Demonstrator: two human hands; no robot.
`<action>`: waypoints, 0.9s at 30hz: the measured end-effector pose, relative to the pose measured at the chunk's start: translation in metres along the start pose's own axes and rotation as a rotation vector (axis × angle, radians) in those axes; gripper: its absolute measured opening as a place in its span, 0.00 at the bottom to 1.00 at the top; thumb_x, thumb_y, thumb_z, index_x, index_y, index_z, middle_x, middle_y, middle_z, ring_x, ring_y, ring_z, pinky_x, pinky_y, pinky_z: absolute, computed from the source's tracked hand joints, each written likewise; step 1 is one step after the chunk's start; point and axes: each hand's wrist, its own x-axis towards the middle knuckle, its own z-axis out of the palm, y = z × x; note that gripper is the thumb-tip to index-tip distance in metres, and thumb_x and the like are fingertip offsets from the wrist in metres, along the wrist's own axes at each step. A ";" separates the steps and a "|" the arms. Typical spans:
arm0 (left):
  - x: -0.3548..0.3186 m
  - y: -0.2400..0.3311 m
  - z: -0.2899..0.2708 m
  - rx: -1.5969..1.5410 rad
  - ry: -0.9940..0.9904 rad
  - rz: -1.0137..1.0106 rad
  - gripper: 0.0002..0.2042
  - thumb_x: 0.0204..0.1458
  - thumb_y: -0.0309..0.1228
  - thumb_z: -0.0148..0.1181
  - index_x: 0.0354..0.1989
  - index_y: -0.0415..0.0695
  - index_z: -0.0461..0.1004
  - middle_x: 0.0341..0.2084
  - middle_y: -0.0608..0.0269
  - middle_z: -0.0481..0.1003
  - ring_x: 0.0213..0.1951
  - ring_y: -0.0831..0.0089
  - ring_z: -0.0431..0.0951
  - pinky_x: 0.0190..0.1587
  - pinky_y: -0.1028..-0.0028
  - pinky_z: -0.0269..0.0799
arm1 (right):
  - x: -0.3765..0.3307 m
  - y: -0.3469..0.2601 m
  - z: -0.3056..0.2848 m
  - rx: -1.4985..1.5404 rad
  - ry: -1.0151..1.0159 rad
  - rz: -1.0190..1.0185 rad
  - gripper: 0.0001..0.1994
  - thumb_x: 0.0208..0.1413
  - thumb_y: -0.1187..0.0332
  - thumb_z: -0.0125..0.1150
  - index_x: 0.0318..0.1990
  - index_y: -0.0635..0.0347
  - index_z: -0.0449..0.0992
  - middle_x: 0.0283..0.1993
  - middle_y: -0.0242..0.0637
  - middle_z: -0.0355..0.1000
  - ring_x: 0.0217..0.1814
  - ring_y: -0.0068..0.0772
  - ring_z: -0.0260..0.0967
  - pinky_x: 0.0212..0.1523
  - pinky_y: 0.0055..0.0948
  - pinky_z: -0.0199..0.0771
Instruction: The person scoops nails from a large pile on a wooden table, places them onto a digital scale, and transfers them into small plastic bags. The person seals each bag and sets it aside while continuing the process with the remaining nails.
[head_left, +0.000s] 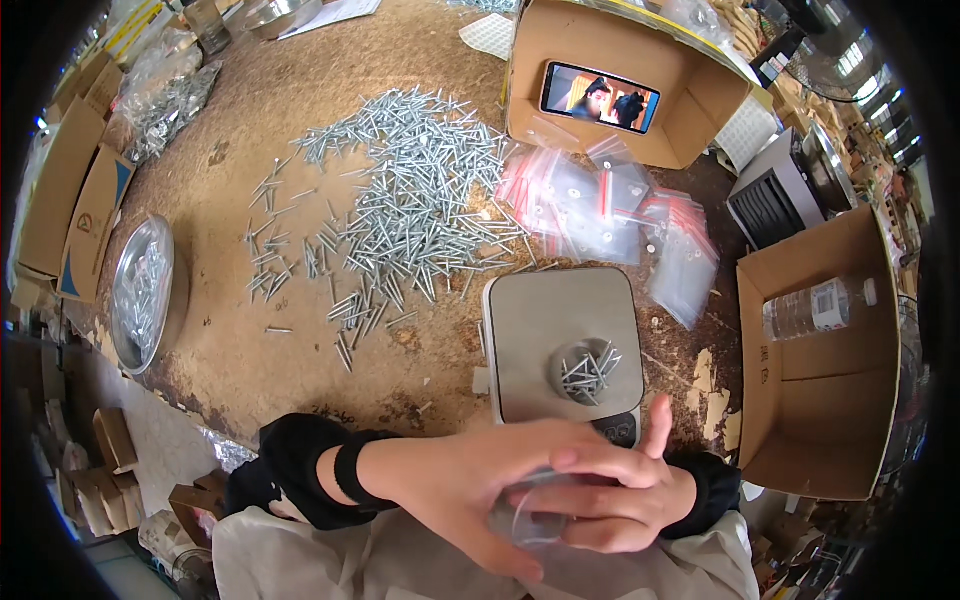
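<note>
Left hand (485,468), bare and nearest, arches wide around a clear, round, thin-walled plastic cup (538,518); bare right hand (635,495) meets it opposite, fingers bent across the cup's side. Cup sits between the two; which hand bears it, cannot tell. Judged light, smooth, easily dented: best held gently by the sides. Just beyond: square, steel-topped scale (540,315); farther, heaped silver metal screws (420,200).

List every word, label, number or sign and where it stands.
Wording not copied; marks:
Blue-edged brown cardboard box: printed logo.
Open brown cardboard box at right: dark marks.
Clear plastic bottle: white label, illegible.
Square silver scale: dark panel, partly hidden.
Worn brown tabletop: faint scrawl, illegible.
Elsewhere: too small.
</note>
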 end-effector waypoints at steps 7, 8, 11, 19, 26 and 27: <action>-0.008 0.011 -0.015 0.132 0.270 0.022 0.13 0.45 0.20 0.66 0.39 0.42 0.72 0.33 0.61 0.75 0.35 0.71 0.76 0.38 0.74 0.70 | 0.009 0.042 -0.031 -0.222 -0.046 0.543 0.53 0.29 0.54 0.77 0.67 0.55 0.56 0.70 0.53 0.53 0.75 0.60 0.44 0.70 0.65 0.20; -0.009 0.012 -0.014 0.134 0.377 0.070 0.12 0.45 0.20 0.66 0.38 0.42 0.71 0.33 0.61 0.75 0.34 0.72 0.75 0.36 0.74 0.69 | 0.007 0.047 -0.033 -0.109 -0.111 0.650 0.56 0.27 0.57 0.79 0.69 0.56 0.53 0.71 0.51 0.51 0.77 0.56 0.40 0.71 0.63 0.23; -0.007 0.003 -0.020 0.554 0.502 0.122 0.14 0.42 0.18 0.65 0.37 0.44 0.71 0.31 0.63 0.74 0.33 0.70 0.74 0.36 0.73 0.68 | 0.000 0.057 -0.028 0.046 -0.285 0.725 0.55 0.29 0.64 0.78 0.70 0.57 0.52 0.70 0.44 0.55 0.77 0.52 0.42 0.72 0.61 0.29; -0.002 -0.012 -0.022 1.100 0.436 -0.009 0.16 0.38 0.23 0.66 0.37 0.45 0.71 0.30 0.62 0.75 0.33 0.60 0.74 0.38 0.64 0.67 | 0.003 0.049 -0.002 0.105 -0.054 0.603 0.50 0.31 0.73 0.75 0.68 0.60 0.57 0.51 0.41 0.75 0.56 0.46 0.71 0.59 0.47 0.66; -0.003 -0.024 -0.011 0.678 0.375 -0.049 0.21 0.36 0.27 0.71 0.41 0.42 0.71 0.32 0.56 0.75 0.34 0.51 0.77 0.36 0.62 0.71 | 0.008 0.030 -0.003 -0.089 0.076 0.309 0.42 0.31 0.72 0.71 0.62 0.69 0.65 0.37 0.42 0.76 0.27 0.40 0.72 0.28 0.34 0.74; -0.003 -0.023 -0.009 0.607 0.364 -0.048 0.21 0.36 0.27 0.71 0.41 0.42 0.71 0.32 0.56 0.75 0.35 0.51 0.77 0.37 0.62 0.72 | 0.012 0.027 -0.004 -0.052 0.079 0.289 0.40 0.32 0.69 0.71 0.60 0.68 0.67 0.35 0.41 0.76 0.24 0.39 0.71 0.25 0.33 0.73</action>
